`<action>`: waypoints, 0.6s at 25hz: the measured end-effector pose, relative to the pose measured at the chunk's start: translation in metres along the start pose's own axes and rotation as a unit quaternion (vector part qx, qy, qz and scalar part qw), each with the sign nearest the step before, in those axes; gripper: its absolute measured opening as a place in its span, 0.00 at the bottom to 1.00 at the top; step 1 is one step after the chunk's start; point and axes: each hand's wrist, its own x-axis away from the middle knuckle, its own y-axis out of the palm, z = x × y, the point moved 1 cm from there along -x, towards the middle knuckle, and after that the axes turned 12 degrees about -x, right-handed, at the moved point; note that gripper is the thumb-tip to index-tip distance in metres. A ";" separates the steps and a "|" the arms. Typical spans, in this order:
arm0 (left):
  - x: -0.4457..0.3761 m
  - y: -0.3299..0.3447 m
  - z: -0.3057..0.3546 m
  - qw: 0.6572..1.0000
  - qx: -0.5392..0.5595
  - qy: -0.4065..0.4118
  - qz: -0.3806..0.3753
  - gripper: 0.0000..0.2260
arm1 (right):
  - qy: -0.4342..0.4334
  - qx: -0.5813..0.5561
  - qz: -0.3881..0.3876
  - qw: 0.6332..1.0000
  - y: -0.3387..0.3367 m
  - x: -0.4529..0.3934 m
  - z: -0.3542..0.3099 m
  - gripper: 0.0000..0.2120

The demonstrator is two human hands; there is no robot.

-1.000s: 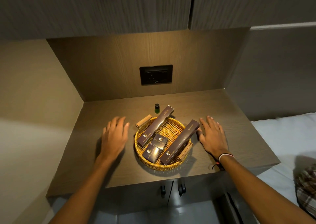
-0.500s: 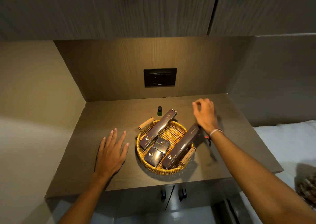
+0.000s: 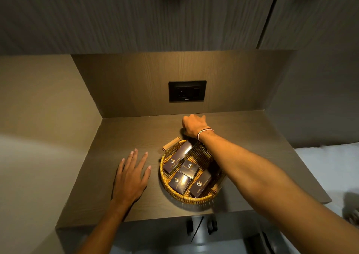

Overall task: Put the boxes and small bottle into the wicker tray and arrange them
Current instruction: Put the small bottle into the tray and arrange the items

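The left hand [image 3: 132, 178] lies flat on the worktop [image 3: 124, 137], palm down, fingers spread and holding nothing; it sits toward the front edge, just left of the wicker tray [image 3: 181, 195] with a narrow strip of bare wood between them. The round tray stands near the middle of the front edge, one wooden handle [image 3: 171, 143] jutting from its far-left rim and the other [image 3: 216, 187] partly showing at its near-right rim under the forearm. Inside it, a long dark box [image 3: 178, 157] runs diagonally from the near left up to the far rim, where its far end rests on the weave. Beside it in the middle lie two small square boxes, one [image 3: 189, 169] farther back and one [image 3: 179, 182] nearer the front rim, touching each other. To their right a second long box [image 3: 200, 184] is only partly seen, its far half hidden by the right forearm [image 3: 252, 172], which crosses above the right side of the tray. The right hand [image 3: 194, 126], with a thin band [image 3: 205, 132] at its wrist, reaches past the tray's far rim toward the back edge of the worktop, knuckles up and fingers curled downward. The small bottle cannot be seen here, and whether the curled fingers have closed on anything cannot be told. A dark socket plate [image 3: 187, 91] is set in the back panel above.
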 end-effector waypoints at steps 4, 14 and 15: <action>0.001 -0.001 0.000 1.000 0.001 0.001 0.003 0.28 | -0.021 -0.045 0.080 0.996 -0.017 0.011 -0.001 0.13; 0.001 -0.004 0.001 1.000 0.007 0.006 0.007 0.29 | -0.047 -0.043 0.022 0.998 -0.068 0.097 0.026 0.16; 0.001 -0.004 0.002 1.000 0.006 0.006 0.007 0.29 | -0.043 -0.030 0.017 0.998 -0.060 0.103 0.027 0.17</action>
